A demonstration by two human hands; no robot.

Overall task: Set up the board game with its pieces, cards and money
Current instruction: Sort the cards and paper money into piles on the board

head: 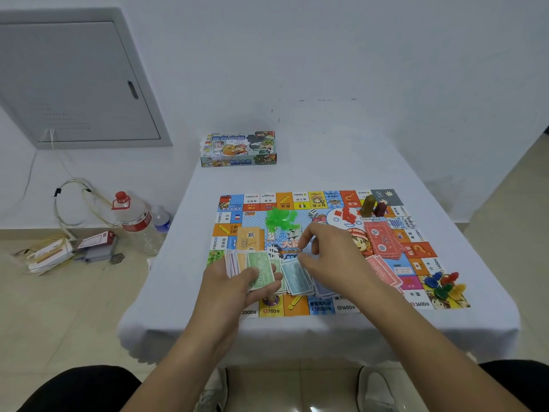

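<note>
On board (300, 306): money (292, 278) between hands, left hand (237, 285) gripping.

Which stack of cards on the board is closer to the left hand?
The orange card stack, just beyond the left hand. The red card stack lies across the board, on the right.

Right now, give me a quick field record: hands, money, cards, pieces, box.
left hand: holds green notes
right hand: fingers curled over blue notes; grip unclear
orange cards: stacked on board
red cards: stacked on board
green houses: heaped mid-board
pawns: near right corner
box: far table edge
</note>
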